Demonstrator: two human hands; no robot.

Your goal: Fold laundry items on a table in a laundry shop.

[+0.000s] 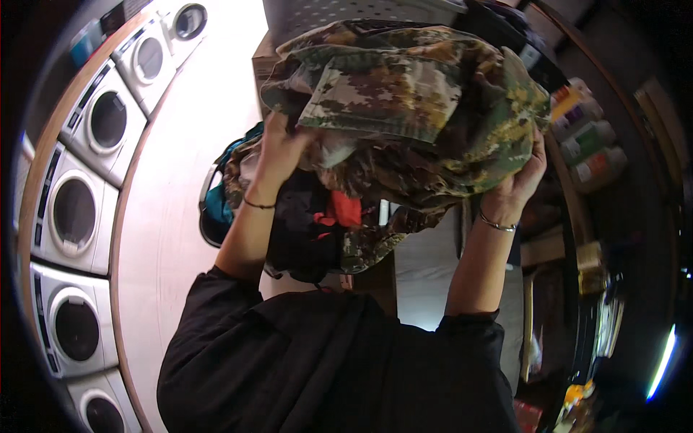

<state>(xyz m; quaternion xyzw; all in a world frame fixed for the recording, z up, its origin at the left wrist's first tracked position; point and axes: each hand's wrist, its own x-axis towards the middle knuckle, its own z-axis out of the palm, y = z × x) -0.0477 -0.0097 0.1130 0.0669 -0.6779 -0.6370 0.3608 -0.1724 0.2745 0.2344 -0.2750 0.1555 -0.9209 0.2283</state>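
Note:
A bunched camouflage garment (390,97) with a large patch pocket is held up in front of me between both hands. My left hand (284,143) grips its near left side, the fingers partly hidden by cloth and blurred. On the other side, my right hand (522,170) clasps the garment's right edge, most of its fingers behind the fabric. Beneath it lies a heap of clothes: a black piece (300,222), a red piece (345,208) and more camouflage cloth (373,246). Teal cloth (216,208) shows at the heap's left, beside a dark curved rim.
Several white front-loading machines (76,211) line the left wall, framed by wood trim. A perforated pale basket (346,13) and a cardboard box (262,62) stand at the far side. Bottles (590,140) crowd a shelf to the right, near dark cloth (498,27).

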